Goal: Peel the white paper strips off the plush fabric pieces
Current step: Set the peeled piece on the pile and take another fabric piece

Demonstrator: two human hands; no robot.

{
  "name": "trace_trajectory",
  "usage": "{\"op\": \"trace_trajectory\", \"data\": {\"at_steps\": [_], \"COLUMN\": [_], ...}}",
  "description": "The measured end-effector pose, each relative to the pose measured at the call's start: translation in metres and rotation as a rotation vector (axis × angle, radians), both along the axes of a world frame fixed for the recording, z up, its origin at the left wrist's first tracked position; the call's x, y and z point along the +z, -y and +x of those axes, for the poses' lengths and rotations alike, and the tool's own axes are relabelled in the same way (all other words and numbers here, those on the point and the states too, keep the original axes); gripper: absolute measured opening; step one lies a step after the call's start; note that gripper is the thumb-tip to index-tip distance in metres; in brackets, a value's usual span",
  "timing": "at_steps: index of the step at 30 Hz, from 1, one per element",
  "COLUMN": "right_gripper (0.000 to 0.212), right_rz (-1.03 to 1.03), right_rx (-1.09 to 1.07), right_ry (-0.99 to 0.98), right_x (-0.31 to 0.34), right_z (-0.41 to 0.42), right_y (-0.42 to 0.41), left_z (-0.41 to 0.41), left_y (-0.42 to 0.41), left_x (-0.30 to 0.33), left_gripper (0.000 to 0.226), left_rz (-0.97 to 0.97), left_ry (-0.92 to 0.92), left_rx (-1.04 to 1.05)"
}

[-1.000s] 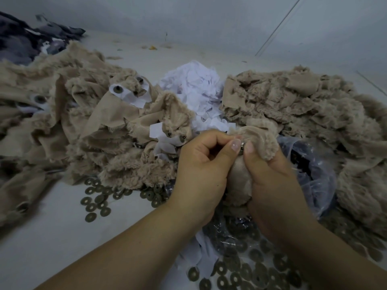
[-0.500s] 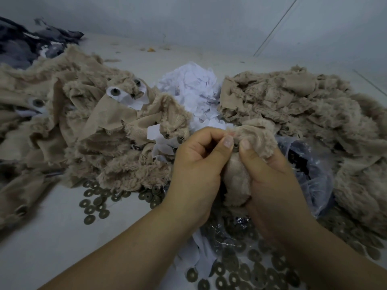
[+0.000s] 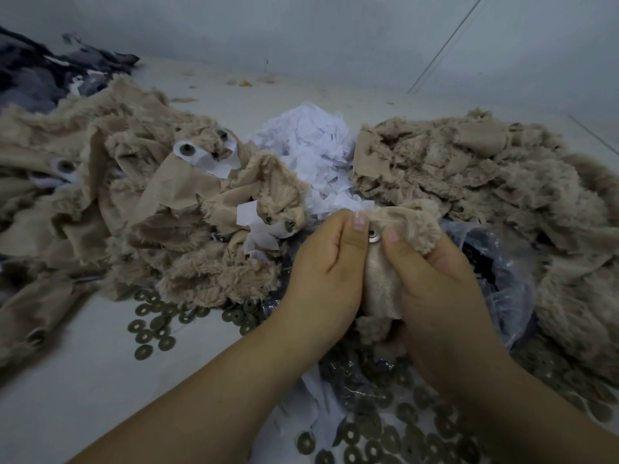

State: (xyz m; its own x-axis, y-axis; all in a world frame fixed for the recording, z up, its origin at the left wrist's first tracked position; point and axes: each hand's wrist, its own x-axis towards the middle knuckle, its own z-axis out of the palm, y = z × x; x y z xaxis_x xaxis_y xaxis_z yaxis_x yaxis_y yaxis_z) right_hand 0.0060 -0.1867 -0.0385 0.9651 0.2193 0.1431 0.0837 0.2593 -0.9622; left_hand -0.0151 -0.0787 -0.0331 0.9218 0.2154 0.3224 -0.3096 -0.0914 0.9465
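Both hands hold one tan plush fabric piece in front of me. My left hand pinches its upper edge with thumb and fingers. My right hand grips it from the right, thumb beside a small metal stud that shows on the smooth backing. No paper strip is visible on this piece. To the left lies a pile of tan plush pieces that carry white paper strips. A heap of loose white paper strips lies behind my hands.
A second pile of tan plush pieces lies on the right. A clear plastic bag with dark contents sits behind my right hand. Several bronze washers are scattered on the white tabletop. Dark fabric lies far left.
My two thumbs have drawn slightly apart on the piece, and the metal stud between them now shows plainly. The piece's smooth backing is more exposed.
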Motion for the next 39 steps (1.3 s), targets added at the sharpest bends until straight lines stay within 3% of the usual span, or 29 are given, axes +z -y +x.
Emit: {"op": "trace_trajectory", "data": {"at_steps": [16, 24, 29, 34, 39], "right_gripper": [0.024, 0.043, 0.031, 0.020, 0.030], "right_rz": [-0.027, -0.086, -0.096, -0.017, -0.083], "right_rx": [-0.141, -0.156, -0.163, 0.004, 0.130], "right_ry": [0.049, 0.105, 0.099, 0.038, -0.003], "right_x": [-0.006, 0.000, -0.004, -0.001, 0.003], "right_z": [-0.008, -0.012, -0.012, -0.004, 0.000], "right_y": [-0.003, -0.004, -0.005, -0.001, 0.002], "left_z": [0.002, -0.001, -0.002, 0.000, 0.002], "left_y": [0.012, 0.013, 0.014, 0.006, 0.000], "left_x": [-0.015, -0.013, -0.011, -0.007, -0.005], "left_gripper": [0.046, 0.040, 0.035, 0.043, 0.045], "left_rz": [0.131, 0.086, 0.049, -0.060, -0.146], "left_ry": [0.032, 0.072, 0.068, 0.003, -0.023], "left_rx": [0.059, 0.043, 0.021, 0.010, 0.070]}}
